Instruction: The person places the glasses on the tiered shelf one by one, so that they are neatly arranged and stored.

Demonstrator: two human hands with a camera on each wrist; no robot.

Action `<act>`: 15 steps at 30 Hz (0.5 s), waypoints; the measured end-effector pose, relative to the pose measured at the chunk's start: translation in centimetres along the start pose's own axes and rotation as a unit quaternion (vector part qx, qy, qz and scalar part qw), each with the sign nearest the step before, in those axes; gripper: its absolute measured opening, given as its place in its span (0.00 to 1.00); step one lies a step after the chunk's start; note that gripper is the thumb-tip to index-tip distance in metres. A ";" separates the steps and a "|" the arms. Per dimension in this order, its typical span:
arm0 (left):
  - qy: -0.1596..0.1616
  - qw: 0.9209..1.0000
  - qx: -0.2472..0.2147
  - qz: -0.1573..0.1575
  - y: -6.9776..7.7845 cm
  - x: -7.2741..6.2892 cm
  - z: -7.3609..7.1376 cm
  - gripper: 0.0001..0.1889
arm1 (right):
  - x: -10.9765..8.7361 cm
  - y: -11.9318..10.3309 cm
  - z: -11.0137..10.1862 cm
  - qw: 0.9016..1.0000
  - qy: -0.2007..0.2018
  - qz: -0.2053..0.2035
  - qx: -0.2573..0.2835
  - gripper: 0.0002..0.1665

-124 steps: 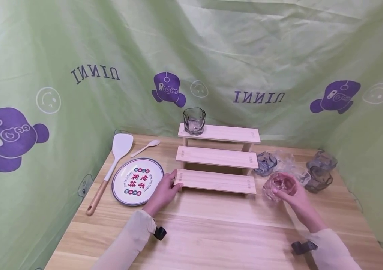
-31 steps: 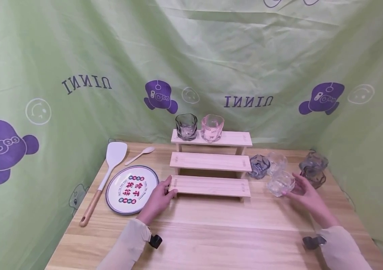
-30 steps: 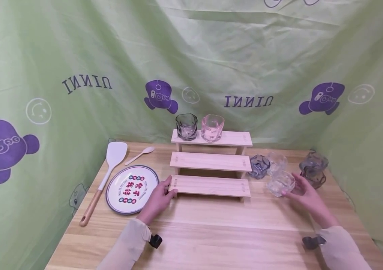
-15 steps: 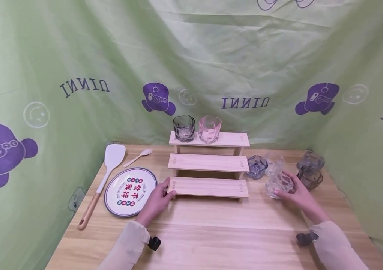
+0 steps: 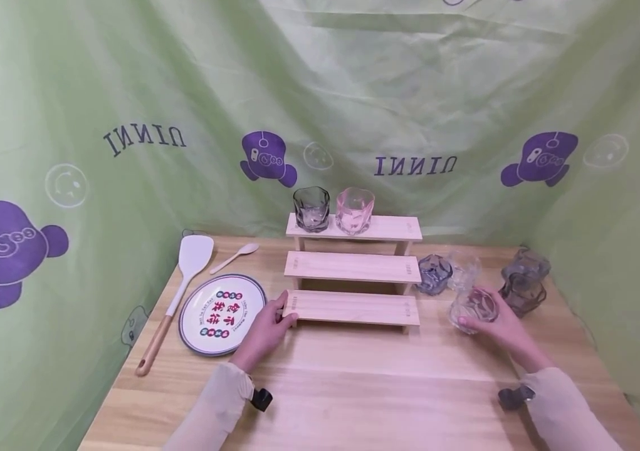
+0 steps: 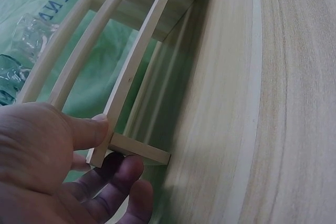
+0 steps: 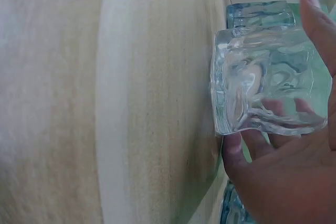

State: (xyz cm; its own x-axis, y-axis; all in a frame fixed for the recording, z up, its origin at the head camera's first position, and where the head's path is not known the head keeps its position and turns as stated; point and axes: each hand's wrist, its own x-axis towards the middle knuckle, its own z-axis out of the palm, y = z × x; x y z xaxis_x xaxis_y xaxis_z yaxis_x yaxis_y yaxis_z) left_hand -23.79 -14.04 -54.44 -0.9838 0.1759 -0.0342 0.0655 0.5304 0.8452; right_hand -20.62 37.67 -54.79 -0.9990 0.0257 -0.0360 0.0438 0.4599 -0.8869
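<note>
A three-step wooden display rack (image 5: 352, 307) stands mid-table. My left hand (image 5: 263, 329) grips the left end of its lowest step; in the left wrist view the thumb lies on the board and the fingers curl beneath. To the right of the rack, my right hand (image 5: 497, 326) holds a clear wavy glass (image 5: 471, 310), fingers behind it and thumb at its near side. Up close in the right wrist view, that clear glass (image 7: 268, 82) looks at or very near the tabletop. On the top step sit a grey glass (image 5: 311, 210) and a pink glass (image 5: 355, 212), side by side.
Behind the held glass are a bluish glass (image 5: 434, 274) and another clear glass (image 5: 462, 269). Two dark glasses (image 5: 523, 291) stand further right. Left of the rack lie a printed plate (image 5: 222, 316), a white spatula (image 5: 195, 254) and a small spoon (image 5: 235, 258). Green curtains enclose the table.
The pink glass, in my right hand at first, now stands on the top step beside the grey one. My right hand has since closed round the clear glass. My left hand keeps its place.
</note>
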 end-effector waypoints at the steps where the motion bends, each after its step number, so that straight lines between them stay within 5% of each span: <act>1: 0.002 1.000 0.001 0.000 0.0 0.1 -0.1 0.37 | 0.1 -0.1 0.0 1.000 0.000 0.000 0.000 0.62; 15: 0.005 1.000 -0.012 0.008 -0.3 0.1 -0.1 0.37 | 0.0 0.6 0.5 1.000 0.005 -0.004 0.001 0.62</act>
State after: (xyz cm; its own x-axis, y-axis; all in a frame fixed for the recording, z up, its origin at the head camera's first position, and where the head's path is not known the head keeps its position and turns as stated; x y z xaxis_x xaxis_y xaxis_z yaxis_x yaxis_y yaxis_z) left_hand -23.97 -14.26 -54.62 -0.9843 0.1761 -0.0153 0.0774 0.5072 0.8583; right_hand -20.61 37.51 -55.57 -0.9992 0.0301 -0.0246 0.0357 0.4589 -0.8878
